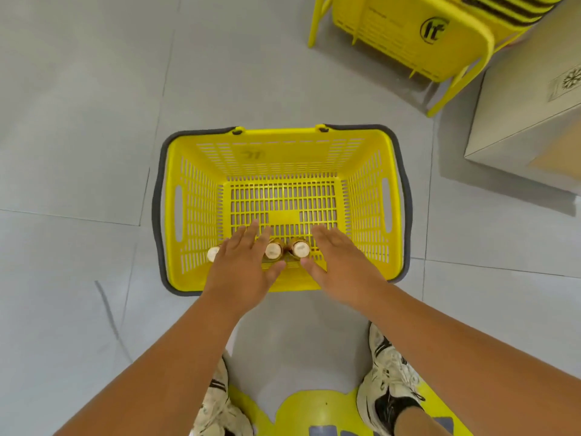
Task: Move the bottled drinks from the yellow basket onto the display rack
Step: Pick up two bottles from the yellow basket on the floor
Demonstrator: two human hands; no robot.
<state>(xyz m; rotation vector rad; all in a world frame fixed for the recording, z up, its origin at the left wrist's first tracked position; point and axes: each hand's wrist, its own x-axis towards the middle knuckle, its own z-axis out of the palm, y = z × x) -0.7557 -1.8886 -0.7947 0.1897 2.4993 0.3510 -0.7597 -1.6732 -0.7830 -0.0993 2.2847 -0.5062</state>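
A yellow basket [283, 152] with grey handles stands on the floor in front of me. Three bottled drinks with pale caps stand along its near wall: one at the left [213, 253], one in the middle [273, 250], one to its right [299, 248]. My left hand [243, 265] hovers flat over the bottles, fingers spread, covering the space between the left and middle caps. My right hand [341, 265] hovers beside the right bottle, fingers together and extended. Neither hand holds anything. The display rack is out of view.
A stack of yellow baskets on a yellow frame [418, 36] stands at the upper right. A cardboard box [528, 114] sits on the floor at the right. My two sneakers [388, 382] stand on a yellow floor marking [314, 413].
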